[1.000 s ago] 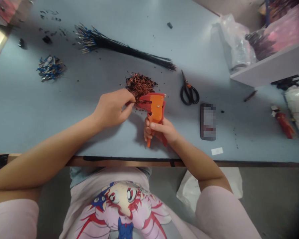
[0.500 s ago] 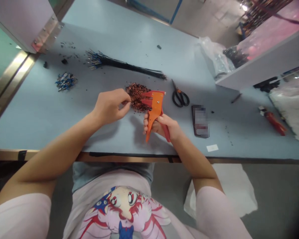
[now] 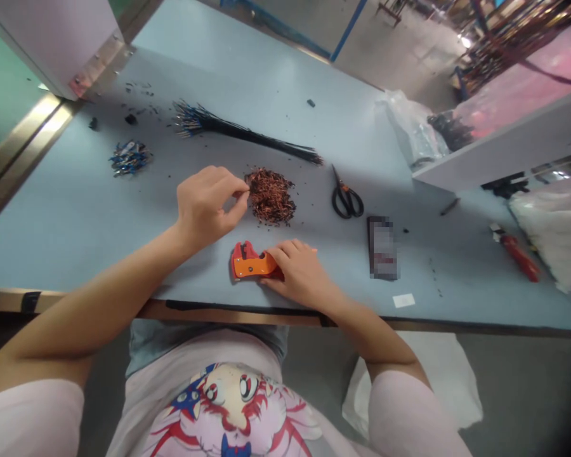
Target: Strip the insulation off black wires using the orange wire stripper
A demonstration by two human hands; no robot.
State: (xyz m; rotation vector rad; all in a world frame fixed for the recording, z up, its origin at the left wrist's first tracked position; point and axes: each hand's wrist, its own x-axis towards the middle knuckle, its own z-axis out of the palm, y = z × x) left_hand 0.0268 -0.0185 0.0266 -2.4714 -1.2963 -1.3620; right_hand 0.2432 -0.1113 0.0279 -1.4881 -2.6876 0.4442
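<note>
My left hand (image 3: 212, 206) is closed in a pinch at the left edge of a pile of short copper-coloured and dark wire scraps (image 3: 272, 197). Whatever is between its thumb and forefinger is too small to make out. Below the pile, my right hand (image 3: 302, 273) is wrapped over the handles of an orange and red wire stripper (image 3: 250, 265). The tool lies low at the table surface with its red jaws towards the left. Behind the pile, a bundle of black wires (image 3: 252, 134) stretches across the table, its blue and metal ends at the left.
A heap of small blue and metal terminals (image 3: 130, 158) lies at the left. Right of the scraps are black-handled scissors (image 3: 347, 198), a phone (image 3: 383, 247) and a white label (image 3: 404, 301). Red-handled pliers (image 3: 518, 254) and plastic bags (image 3: 412, 130) are farther right.
My right hand has brought the wire stripper down from beside the scrap pile to near the table's front edge and turned its jaws leftward. My left hand stays pinched by the pile.
</note>
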